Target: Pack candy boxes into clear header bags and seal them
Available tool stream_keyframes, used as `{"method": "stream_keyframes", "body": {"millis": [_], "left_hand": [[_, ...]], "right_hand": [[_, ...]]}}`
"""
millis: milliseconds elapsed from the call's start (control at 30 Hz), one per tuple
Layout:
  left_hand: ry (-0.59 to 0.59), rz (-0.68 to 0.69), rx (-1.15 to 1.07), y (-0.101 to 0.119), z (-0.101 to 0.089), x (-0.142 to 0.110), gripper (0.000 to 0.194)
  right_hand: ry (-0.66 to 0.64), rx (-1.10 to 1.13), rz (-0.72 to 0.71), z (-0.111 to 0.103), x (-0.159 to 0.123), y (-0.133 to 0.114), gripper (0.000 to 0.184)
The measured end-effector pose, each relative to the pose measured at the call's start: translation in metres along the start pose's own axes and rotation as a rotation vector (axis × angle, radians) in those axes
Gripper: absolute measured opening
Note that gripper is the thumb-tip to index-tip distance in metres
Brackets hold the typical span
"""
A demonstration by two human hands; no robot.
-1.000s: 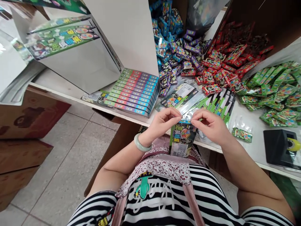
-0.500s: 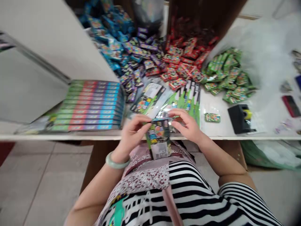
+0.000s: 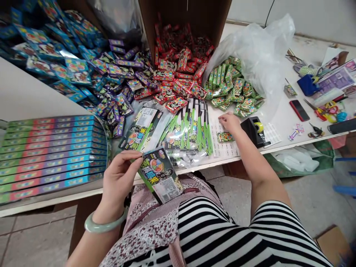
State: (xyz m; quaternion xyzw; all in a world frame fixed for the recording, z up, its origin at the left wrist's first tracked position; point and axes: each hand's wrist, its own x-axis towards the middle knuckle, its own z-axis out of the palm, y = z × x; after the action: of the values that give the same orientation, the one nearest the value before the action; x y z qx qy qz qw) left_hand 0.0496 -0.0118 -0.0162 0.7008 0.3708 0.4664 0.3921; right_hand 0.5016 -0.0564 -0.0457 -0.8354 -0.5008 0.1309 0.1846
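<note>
Packet (image 3: 160, 176), black-faced and counted as one, is pinched near its upper left corner between the thumb and fingers of the left hand (image 3: 122, 176) and is held tilted in front of the apron (image 3: 158, 222), at the near edge of the table (image 3: 286, 126). One pale green bracelet (image 3: 104, 224) is worn on the left wrist. The right hand (image 3: 230, 122) is held with fingers bent over a sheet of small printed marks (image 3: 232, 150); whether anything is gripped by it cannot be told. One small green packet (image 3: 225, 137) is laid on that sheet, and one black tape dispenser (image 3: 251, 133) is placed just beside, to the right.

Four heaps of small packs are spread behind: one blue (image 3: 72, 70), one purple (image 3: 129, 63), one red (image 3: 180, 76) and one green (image 3: 236, 89), each too jumbled to be counted. Four colour bands are shown by one block of boxes (image 3: 55, 155) at the left. Between the block and the sheet, one printed bag (image 3: 141, 129) is laid beside a fanned stack of bags (image 3: 194, 129), overlapped past counting. One crumpled plastic bag (image 3: 258, 55) and one red-and-black phone (image 3: 299, 110) are seen farther right.
</note>
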Motion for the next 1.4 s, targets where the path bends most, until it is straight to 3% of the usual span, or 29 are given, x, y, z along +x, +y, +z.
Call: {"method": "stream_keyframes", "body": {"millis": [200, 300, 367, 433, 467, 567, 667, 767, 900, 1100, 1400], "left_hand": [[-0.004, -0.020, -0.009, -0.001, 0.001, -0.001, 0.013], [-0.013, -0.010, -0.045, -0.001, 0.004, -0.001, 0.011], [-0.020, -0.025, -0.061, 0.003, 0.006, -0.001, 0.007], [-0.033, -0.053, -0.065, 0.011, 0.010, -0.002, 0.007], [-0.043, -0.062, -0.068, 0.015, 0.012, -0.002, 0.009], [-0.069, -0.031, -0.107, 0.026, 0.019, -0.003, 0.017], [-0.105, -0.018, -0.136, 0.033, 0.021, -0.003, 0.017], [-0.123, -0.029, -0.156, 0.038, 0.017, -0.004, 0.017], [-0.132, -0.061, -0.189, 0.041, 0.011, -0.005, 0.022], [-0.152, -0.084, -0.210, 0.035, 0.011, -0.002, 0.032], [-0.042, -0.055, -0.171, 0.028, 0.023, -0.001, 0.026]], "right_hand": [[0.012, 0.083, -0.083, 0.003, -0.029, 0.013, 0.016], [0.043, 0.127, -0.090, -0.009, -0.044, 0.016, 0.011], [0.111, 0.211, -0.097, -0.023, -0.054, 0.002, 0.011], [0.139, 0.369, -0.160, -0.038, -0.064, -0.029, 0.012], [0.091, 0.459, -0.234, -0.045, -0.070, -0.051, 0.012], [-0.226, 0.550, -0.496, -0.058, -0.088, -0.131, 0.010], [-0.446, 0.582, -0.689, -0.052, -0.100, -0.201, 0.009], [-0.524, 0.555, -0.731, -0.032, -0.100, -0.239, 0.012], [-0.580, 0.504, -0.714, -0.012, -0.089, -0.249, 0.012], [-0.674, 0.462, -0.707, -0.007, -0.075, -0.251, 0.013], [-0.725, 0.471, -0.617, 0.004, -0.067, -0.253, 0.014]]}}
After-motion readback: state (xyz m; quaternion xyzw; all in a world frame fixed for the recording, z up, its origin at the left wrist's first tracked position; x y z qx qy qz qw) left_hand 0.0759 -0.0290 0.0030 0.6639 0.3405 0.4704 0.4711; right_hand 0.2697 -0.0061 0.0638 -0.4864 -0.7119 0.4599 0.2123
